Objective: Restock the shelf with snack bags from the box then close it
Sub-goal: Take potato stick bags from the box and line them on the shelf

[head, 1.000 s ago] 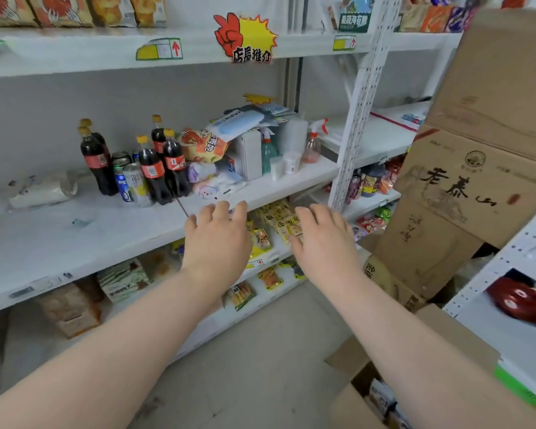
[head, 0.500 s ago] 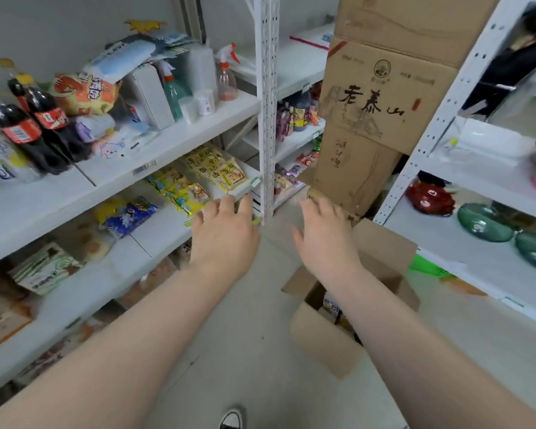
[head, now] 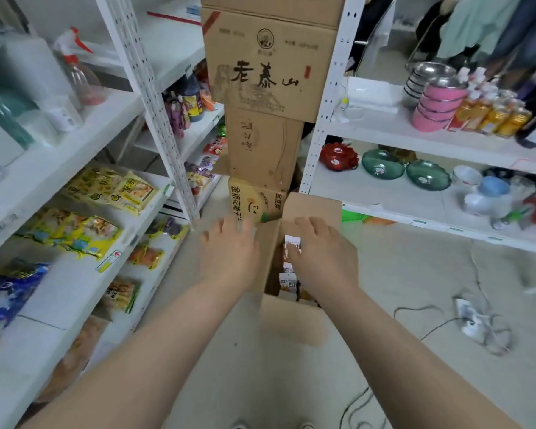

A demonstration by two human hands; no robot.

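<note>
An open cardboard box (head: 294, 317) stands on the floor ahead of me, flaps up, with snack bags (head: 288, 281) showing inside. My left hand (head: 229, 252) hovers palm down over the box's left flap, fingers apart, holding nothing. Over the box opening my right hand (head: 322, 258) is spread and empty, just above the bags. On my left the white shelf unit (head: 75, 274) carries yellow snack bags (head: 112, 190) and more packets on lower levels.
A tall stack of brown cartons (head: 266, 72) rises right behind the box. A second shelf unit (head: 415, 193) on the right holds bowls, cans and bottles. A power strip with cables (head: 471, 323) lies on the floor to the right.
My view has swung right and down from the left shelf to the box. Both hands have moved from in front of the shelf to over the open box.
</note>
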